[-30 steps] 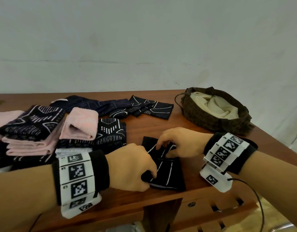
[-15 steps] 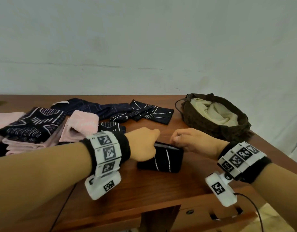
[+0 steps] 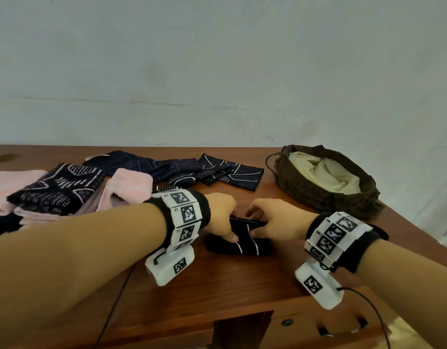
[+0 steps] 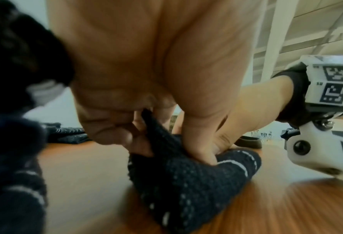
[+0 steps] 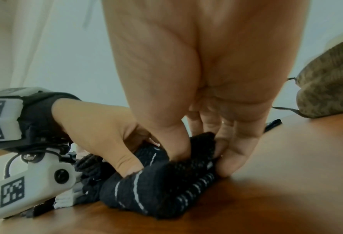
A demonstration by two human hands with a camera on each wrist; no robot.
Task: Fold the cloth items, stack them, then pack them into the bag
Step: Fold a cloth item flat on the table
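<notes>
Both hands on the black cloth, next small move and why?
Probably press the fold flat, then lift it toward the stack. Left hand and right hand both pinch the black cloth, which lies bunched, already doubled over, on the table; the bag sits open at right.

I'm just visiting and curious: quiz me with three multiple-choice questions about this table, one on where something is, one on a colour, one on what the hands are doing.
1. Where is the brown bag?
A. right far part of the table
B. left edge
C. on the floor

2. What colour is the bag's lining?
A. red
B. cream
C. blue

3. What are the hands doing?
A. resting flat
B. both gripping the black cloth
C. reaching into the bag

Answers:
1 A, it sits right of the cloths on the wooden table.
2 B, pale cream fabric shows inside.
3 B, the left hand and right hand pinch the cloth with curled fingers.
</notes>
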